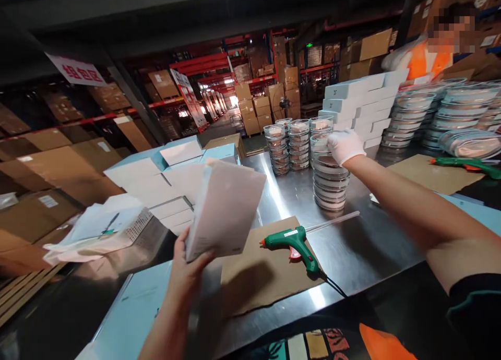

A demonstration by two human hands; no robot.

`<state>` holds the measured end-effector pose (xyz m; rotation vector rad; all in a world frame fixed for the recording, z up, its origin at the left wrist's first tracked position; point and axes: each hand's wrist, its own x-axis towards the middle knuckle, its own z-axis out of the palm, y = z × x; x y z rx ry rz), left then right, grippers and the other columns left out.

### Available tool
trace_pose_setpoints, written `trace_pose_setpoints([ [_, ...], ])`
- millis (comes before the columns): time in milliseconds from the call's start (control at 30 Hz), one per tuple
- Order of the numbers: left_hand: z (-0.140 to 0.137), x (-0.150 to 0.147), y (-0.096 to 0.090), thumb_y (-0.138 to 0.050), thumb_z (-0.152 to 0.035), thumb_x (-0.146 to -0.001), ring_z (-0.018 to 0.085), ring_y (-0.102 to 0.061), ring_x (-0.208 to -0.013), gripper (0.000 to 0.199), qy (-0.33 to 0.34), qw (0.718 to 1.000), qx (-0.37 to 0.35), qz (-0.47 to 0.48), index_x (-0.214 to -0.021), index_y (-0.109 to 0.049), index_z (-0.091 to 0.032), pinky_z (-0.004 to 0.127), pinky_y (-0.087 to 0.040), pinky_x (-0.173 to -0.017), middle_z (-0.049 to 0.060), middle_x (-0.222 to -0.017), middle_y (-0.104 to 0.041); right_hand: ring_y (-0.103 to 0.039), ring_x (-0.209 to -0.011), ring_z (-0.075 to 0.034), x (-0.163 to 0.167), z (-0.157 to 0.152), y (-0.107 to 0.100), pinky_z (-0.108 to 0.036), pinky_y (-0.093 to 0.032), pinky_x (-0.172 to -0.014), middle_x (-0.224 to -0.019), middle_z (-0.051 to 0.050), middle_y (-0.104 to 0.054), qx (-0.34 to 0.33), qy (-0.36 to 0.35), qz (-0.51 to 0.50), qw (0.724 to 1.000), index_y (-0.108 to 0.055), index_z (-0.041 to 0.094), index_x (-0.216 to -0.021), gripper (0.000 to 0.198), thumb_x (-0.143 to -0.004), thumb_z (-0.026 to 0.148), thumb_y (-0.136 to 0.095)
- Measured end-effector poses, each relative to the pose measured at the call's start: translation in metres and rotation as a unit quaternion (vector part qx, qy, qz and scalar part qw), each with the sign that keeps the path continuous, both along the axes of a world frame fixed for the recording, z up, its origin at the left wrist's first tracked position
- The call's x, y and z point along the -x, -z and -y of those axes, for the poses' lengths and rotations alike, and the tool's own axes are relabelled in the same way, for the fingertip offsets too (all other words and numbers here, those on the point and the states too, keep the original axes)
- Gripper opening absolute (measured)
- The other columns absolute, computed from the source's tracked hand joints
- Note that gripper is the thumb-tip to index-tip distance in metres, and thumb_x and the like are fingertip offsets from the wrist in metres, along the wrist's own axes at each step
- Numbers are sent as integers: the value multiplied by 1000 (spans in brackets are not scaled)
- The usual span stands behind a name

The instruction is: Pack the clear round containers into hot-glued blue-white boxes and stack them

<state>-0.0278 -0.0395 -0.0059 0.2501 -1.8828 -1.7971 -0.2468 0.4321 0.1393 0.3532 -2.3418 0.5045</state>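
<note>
Left hand (193,261) clasped a white box (230,208) by its near lower edge, thumb in front; box tilted, raised above the left part of the metal table (371,250). Right hand (345,147), white-gloved, arm stretched far, was at the top of a stack of round clear tubs (331,182); I could not tell whether its fingers gripped one. Nearer, a green glue gun (291,240) lay on a cardboard sheet (250,292), clear rod (336,220) extending right. Piled boxes (180,177) stood left. Far right: a person in an orange vest (428,62), behind more tubs (409,117).
</note>
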Motion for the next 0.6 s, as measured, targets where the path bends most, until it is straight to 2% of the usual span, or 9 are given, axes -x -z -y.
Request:
trace_pose_setpoints([
  [67,-9,2,21,-93,-38,-57,25,-63,-110,101,28,999,-6,29,-148,-50,-25,35,-55,-92,7,-132,-63,-61,-115,-28,-6,7,-9,-54,-27,-124,-88,-9,-72,22,-3,-20,1000,-42,27,-62,36,-89,25,-66],
  [133,-14,4,37,-93,-37,-57,26,-62,-113,101,55,998,-12,41,-147,-49,-26,34,-53,-96,7,-135,-62,-58,-115,-28,-17,16,-18,-55,-24,-125,-91,-8,-72,49,-11,-37,998,-48,27,-66,28,-89,28,-63],
  [167,-16,5,43,-93,-36,-57,26,-62,-114,102,69,997,-17,42,-147,-48,-27,34,-52,-96,6,-136,-62,-58,-114,-28,-25,21,-23,-54,-26,-124,-93,-8,-72,63,-17,-42,997,-52,28,-69,23,-90,32,-61],
  [233,-17,8,54,-93,-35,-59,26,-62,-113,103,89,995,-26,43,-150,-46,-28,33,-52,-94,6,-137,-61,-60,-107,-28,-47,32,-29,-52,-38,-115,-92,-8,-72,99,-32,-44,994,-59,28,-77,20,-91,42,-58],
  [300,-18,10,65,-93,-35,-61,26,-62,-114,103,94,994,-33,43,-151,-43,-29,33,-52,-93,7,-140,-59,-63,-93,-27,-79,46,-32,-47,-51,-96,-89,-8,-72,133,-58,-32,989,-64,26,-83,32,-93,55,-54],
  [367,-20,9,76,-93,-37,-62,27,-62,-116,102,94,993,-40,50,-151,-42,-30,34,-53,-93,8,-141,-58,-65,-84,-26,-114,64,-31,-44,-55,-81,-88,-8,-73,161,-130,25,978,-70,23,-89,45,-91,66,-56],
  [400,-23,8,82,-94,-37,-61,27,-63,-115,103,99,992,-45,58,-150,-42,-29,35,-54,-93,8,-140,-58,-67,-85,-27,-131,75,-30,-43,-56,-80,-92,-8,-74,173,-190,74,964,-74,22,-93,48,-90,68,-61],
  [500,-35,0,103,-97,-35,-53,29,-67,-109,108,160,982,-62,75,-147,-44,-29,38,-57,-92,8,-130,-63,-71,-99,-29,-169,112,-19,-45,-58,-89,-99,-9,-76,112,-327,144,927,-78,22,-87,35,-91,56,-69],
  [600,-47,-7,123,-100,-33,-46,32,-71,-107,106,216,971,-57,84,-140,-49,-24,43,-59,-92,11,-122,-67,-72,-100,-29,-182,139,2,-44,-60,-90,-95,-8,-75,40,-371,71,925,-76,23,-83,23,-94,41,-68],
])
